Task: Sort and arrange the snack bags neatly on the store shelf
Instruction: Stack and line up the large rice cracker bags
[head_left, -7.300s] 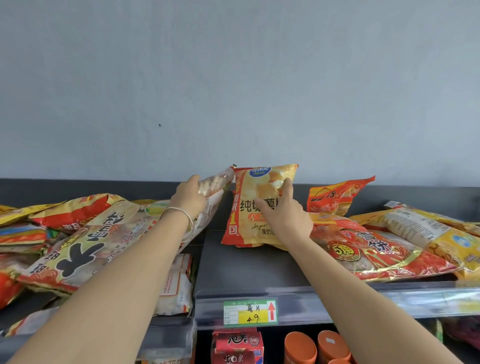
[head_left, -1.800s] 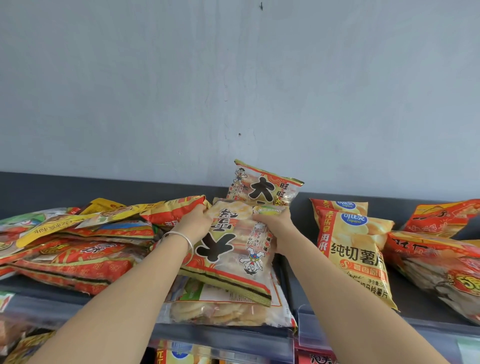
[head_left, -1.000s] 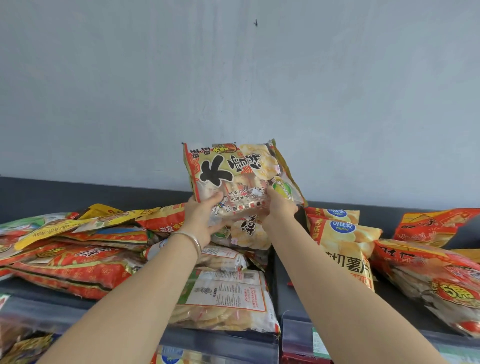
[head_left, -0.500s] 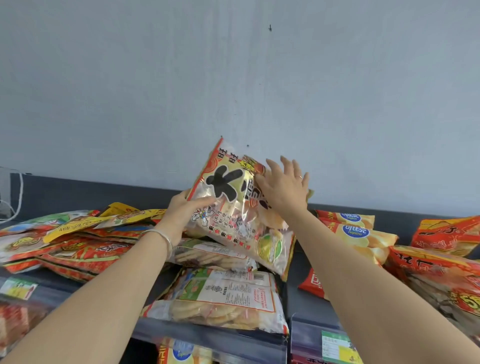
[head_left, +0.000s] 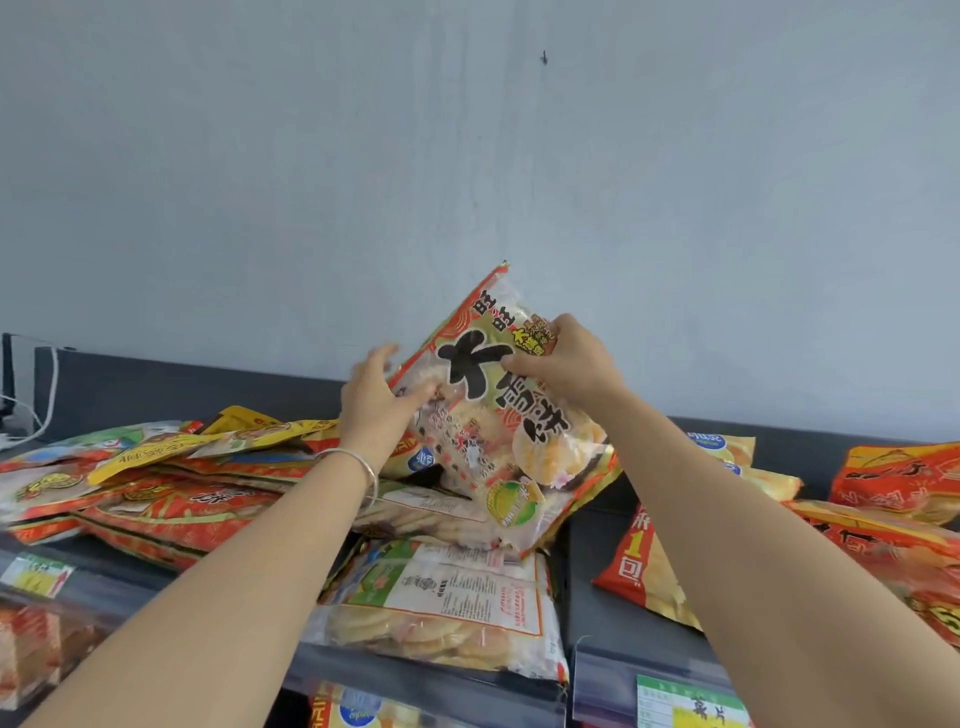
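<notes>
Two hands hold a clear-and-red plastic cracker bag printed with big black characters, tilted, over the middle of a dark grey metal store shelf; the right hand pinches its upper edge, fingers curled over the top and thumb on the front; the left hand, a thin silver bangle at the wrist, grips the left edge with the thumb across the print, its fingers blurred. The bag's lower corner hangs over two clear cracker packs lying back-label up, one directly beneath it and one at the shelf's front lip; whether it touches them cannot be told.

The sorting looks well short of finished; to the left a heap of red and yellow foil bags lies overlapped at all angles; to the right, past a bare strip of shelf, a yellow-and-orange crisp bag lies flat, partly hidden by the right arm, with a matching one behind it; red-and-orange bags slump at the far right. Only the crisp bags appear grouped by kind; the held bag is not yet set down; gathering the cracker packs face-out, squaring the left heap and tidying the right end all seem left to do. A green-and-yellow price label marks the front rail.
</notes>
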